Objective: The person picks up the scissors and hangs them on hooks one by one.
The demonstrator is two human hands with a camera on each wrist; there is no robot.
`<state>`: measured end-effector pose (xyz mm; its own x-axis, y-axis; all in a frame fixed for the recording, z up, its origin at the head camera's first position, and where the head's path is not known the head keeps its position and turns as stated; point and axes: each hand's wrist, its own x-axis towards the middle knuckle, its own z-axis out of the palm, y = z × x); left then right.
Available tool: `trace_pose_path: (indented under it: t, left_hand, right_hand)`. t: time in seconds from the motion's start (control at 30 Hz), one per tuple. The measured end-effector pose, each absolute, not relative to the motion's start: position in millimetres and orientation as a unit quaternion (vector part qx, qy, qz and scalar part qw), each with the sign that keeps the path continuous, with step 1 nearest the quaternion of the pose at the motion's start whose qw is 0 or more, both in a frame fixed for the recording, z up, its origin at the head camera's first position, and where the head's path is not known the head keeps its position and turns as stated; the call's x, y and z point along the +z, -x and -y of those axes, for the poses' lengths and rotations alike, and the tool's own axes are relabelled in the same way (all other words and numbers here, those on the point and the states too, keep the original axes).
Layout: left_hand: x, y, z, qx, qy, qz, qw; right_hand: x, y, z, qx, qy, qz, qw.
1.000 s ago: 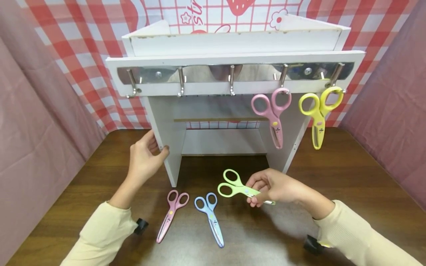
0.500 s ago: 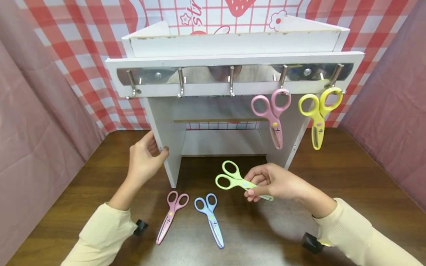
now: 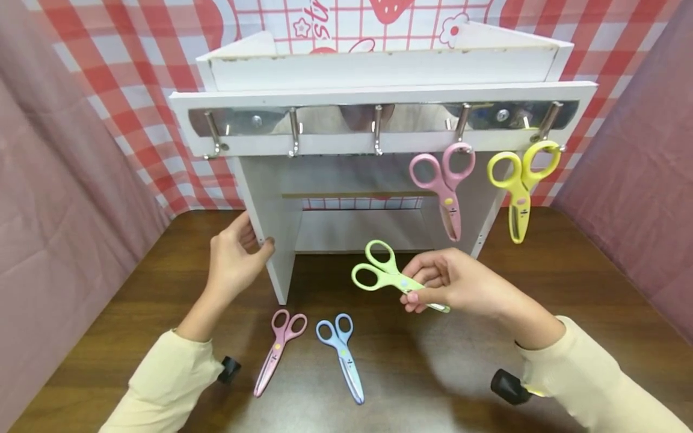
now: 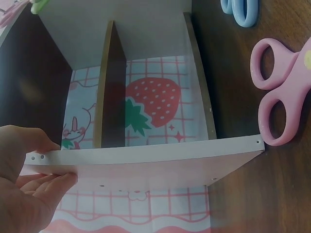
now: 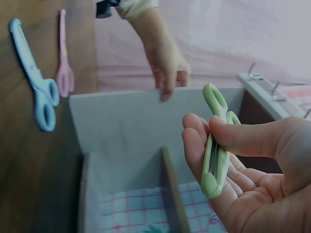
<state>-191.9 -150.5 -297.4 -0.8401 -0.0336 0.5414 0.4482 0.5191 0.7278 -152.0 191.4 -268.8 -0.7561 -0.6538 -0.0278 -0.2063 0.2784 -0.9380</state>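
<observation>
My right hand (image 3: 452, 282) pinches the green scissors (image 3: 387, 273) by the blades, thumb against fingers, with the handle loops pointing left and up. In the right wrist view the green scissors (image 5: 216, 160) stand between thumb and fingertips. At the left, my left hand (image 3: 235, 252) grips the side panel (image 3: 265, 228) of the white shelf, its thumb on the front edge and its fingers behind. Pink scissors (image 3: 445, 189) and yellow scissors (image 3: 521, 189) hang from the two right hooks of the rack (image 3: 335, 141). On the table lie other pink scissors (image 3: 277, 352) and blue scissors (image 3: 343, 358).
The hook rack runs along the shelf's upper front, and its three left hooks (image 3: 295, 132) bear nothing. Under it the shelf has a horizontal board (image 3: 352, 174) and a low back board (image 3: 365, 231). A checked cloth (image 3: 157, 90) hangs behind the brown table (image 3: 135, 319).
My right hand has lifted the green scissors up off the table, toward the rack. My left hand keeps its grip on the side panel, and the other scissors stay in place.
</observation>
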Motion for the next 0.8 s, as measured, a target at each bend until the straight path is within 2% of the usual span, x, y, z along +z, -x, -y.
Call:
trace_pose_path:
  t: [0.4, 0.8]
  left_hand:
    - [-298, 191, 150, -0.47, 0.129, 0.835, 0.257]
    - [-298, 192, 150, -0.467, 0.134, 0.835, 0.259]
  right_hand:
    - [-247, 138, -192, -0.513, 0.312, -0.787, 0.146]
    - [-231, 133, -194, -0.512, 0.332, -0.785, 0.108]
